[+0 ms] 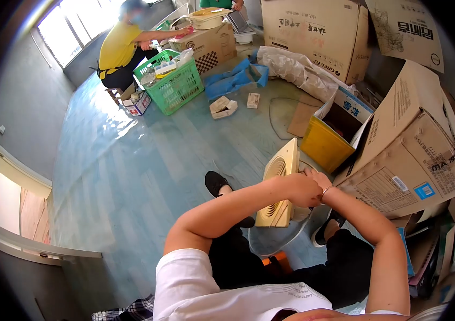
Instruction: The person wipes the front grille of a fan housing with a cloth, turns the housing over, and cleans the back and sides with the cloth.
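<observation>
A cream square panel with a round slatted grille [274, 167] stands tilted on its edge between my feet. My left hand [303, 189] is closed at its right side, with fingertips turned away and hidden. Touching it is my right hand [317, 178], fingers curled together behind the panel, a bracelet [324, 193] at that wrist. What either hand grips is too small or hidden to tell. A pale cord [264, 253] loops on the floor below the panel. An orange object [277, 262] lies between my legs.
A yellow bin [326, 140] and large cardboard boxes [406, 150] stand at the right. Farther back are a green basket [176, 88], blue plastic [237, 76] and small white boxes [223, 108]. A person in yellow [118, 47] sits back left; another person in green [216, 3] is partly visible.
</observation>
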A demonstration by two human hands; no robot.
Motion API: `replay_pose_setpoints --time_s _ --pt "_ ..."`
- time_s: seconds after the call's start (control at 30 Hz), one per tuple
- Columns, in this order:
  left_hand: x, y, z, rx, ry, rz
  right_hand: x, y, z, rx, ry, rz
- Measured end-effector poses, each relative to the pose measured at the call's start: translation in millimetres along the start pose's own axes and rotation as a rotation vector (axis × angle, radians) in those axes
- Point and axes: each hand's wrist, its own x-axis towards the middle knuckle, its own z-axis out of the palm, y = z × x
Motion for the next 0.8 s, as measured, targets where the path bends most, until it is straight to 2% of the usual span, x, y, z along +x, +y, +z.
replay_pose_setpoints --time_s 0.1,0.17,0.2,0.27,0.37,0.6,0.8 --pt "-3.5 -21.6 26.7 -0.038 -0.012 -0.05 0.0 -12.0 -0.5 -0.165 -0.144 0.066" --pt "1.2 -51.1 43.7 0.189 0.046 0.077 0.8 -13.2 10.5 -0.213 -0.048 0.131" --pt "3.7 -62.4 53.2 0.19 0.053 0.081 -0.2 -14.7 9.2 -0.221 -0.049 0.132" --pt "8.6 -76.7 63.7 0.191 0.312 0.158 -3.7 -17.1 5.1 -0.177 0.022 0.132" --pt "4.6 -62.9 60.3 0.287 0.298 0.071 -6.8 -18.6 3.4 -0.171 0.042 0.15" --pt "5.8 -65.7 61.6 0.292 0.326 0.086 -6.8 -12.9 6.9 -0.193 0.012 0.138" --pt "5.9 -66.3 62.7 0.286 0.335 0.096 -10.1 -11.4 7.0 -0.142 0.112 0.099"
